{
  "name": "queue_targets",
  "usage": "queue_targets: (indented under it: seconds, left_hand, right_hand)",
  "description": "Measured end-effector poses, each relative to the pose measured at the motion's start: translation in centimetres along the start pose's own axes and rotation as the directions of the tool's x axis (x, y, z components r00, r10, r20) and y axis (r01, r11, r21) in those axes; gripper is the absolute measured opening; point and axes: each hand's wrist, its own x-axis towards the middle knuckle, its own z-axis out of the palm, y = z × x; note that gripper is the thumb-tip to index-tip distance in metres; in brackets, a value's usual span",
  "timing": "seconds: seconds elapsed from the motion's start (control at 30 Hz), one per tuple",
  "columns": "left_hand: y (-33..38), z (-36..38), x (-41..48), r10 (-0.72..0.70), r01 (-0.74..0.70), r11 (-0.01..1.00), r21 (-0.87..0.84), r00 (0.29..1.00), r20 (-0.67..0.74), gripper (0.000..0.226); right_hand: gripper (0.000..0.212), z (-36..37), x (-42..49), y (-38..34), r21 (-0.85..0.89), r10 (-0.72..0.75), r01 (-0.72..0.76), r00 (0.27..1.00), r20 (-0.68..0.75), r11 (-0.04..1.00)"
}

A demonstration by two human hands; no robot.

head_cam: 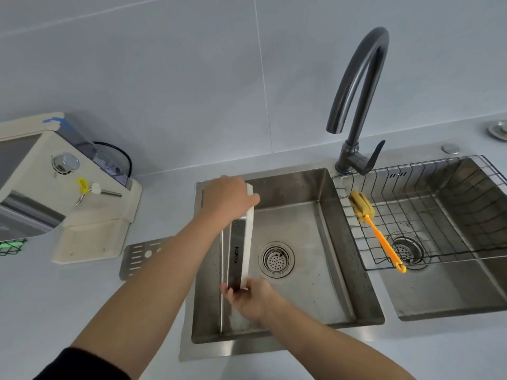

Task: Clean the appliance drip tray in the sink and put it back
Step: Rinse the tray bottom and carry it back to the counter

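The drip tray (245,250), white with a silver front strip marked KONKA, is tipped on its long edge over the left side of the left sink basin (301,237). My left hand (229,197) grips its far end from above. My right hand (248,296) holds its near end from below. The cream appliance (55,185) stands on the counter at the left, its base platform (90,242) bare. A slotted metal grate (138,256) lies flat on the counter between the appliance and the sink.
A dark gooseneck faucet (356,105) rises behind the divider between the basins, with no water running. The right basin holds a wire rack (425,212) with a yellow sponge brush (373,223) on an orange handle. A drain strainer (276,259) sits in the left basin.
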Motion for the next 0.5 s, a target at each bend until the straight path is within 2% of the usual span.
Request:
queue_targets:
  seconds: [0.13, 0.17, 0.23, 0.3, 0.33, 0.4, 0.47, 0.5]
  left_hand:
    - [0.9, 1.6, -1.7, -0.092, 0.085, 0.995, 0.044, 0.974, 0.208, 0.035]
    - [1.1, 1.4, -1.5, -0.08, 0.081, 0.997, 0.007, 0.978, 0.19, 0.036]
    - [1.7, 0.0, -0.5, -0.013, 0.014, 0.994, -0.109, 1.0, 0.003, 0.039]
    - [1.6, -1.4, 0.4, -0.061, 0.026, 0.973, -0.231, 0.987, -0.149, 0.039]
    - [1.1, -1.3, 0.5, -0.122, 0.079, 0.959, -0.273, 0.982, -0.143, 0.039]
    - [-0.5, 0.9, -0.6, -0.246, 0.243, 0.928, -0.282, 0.969, 0.023, 0.035]
    - [-2.3, 3.9, -3.0, -0.356, 0.405, 0.889, -0.214, 0.905, 0.233, 0.025]
    - [-3.1, 4.9, -3.5, -0.376, 0.436, 0.876, -0.205, 0.885, 0.274, 0.025]
  right_hand:
    - [0.032, -0.9, 0.5, 1.4, -0.032, 0.075, -0.077, 0.996, -0.042, 0.997]
    - [0.032, -0.8, 0.2, 1.1, -0.027, 0.075, -0.076, 0.997, -0.025, 0.997]
    - [0.035, 0.1, -0.5, -0.6, -0.001, 0.001, -0.001, 1.0, 0.027, 1.0]
    - [0.033, 0.7, -1.2, -2.2, 0.016, -0.109, 0.108, 0.994, 0.025, 0.994]
    - [0.031, 0.4, -1.3, -2.4, -0.011, -0.133, 0.133, 0.991, 0.011, 0.991]
    - [0.027, -1.7, -0.6, -1.8, -0.053, -0.087, 0.084, 0.995, -0.047, 0.995]
    - [0.023, -3.9, -0.1, -1.0, -0.064, -0.026, 0.019, 0.993, -0.112, 0.998]
    - [0.019, -4.4, -0.3, -1.2, -0.079, -0.036, 0.026, 0.991, -0.132, 0.997]
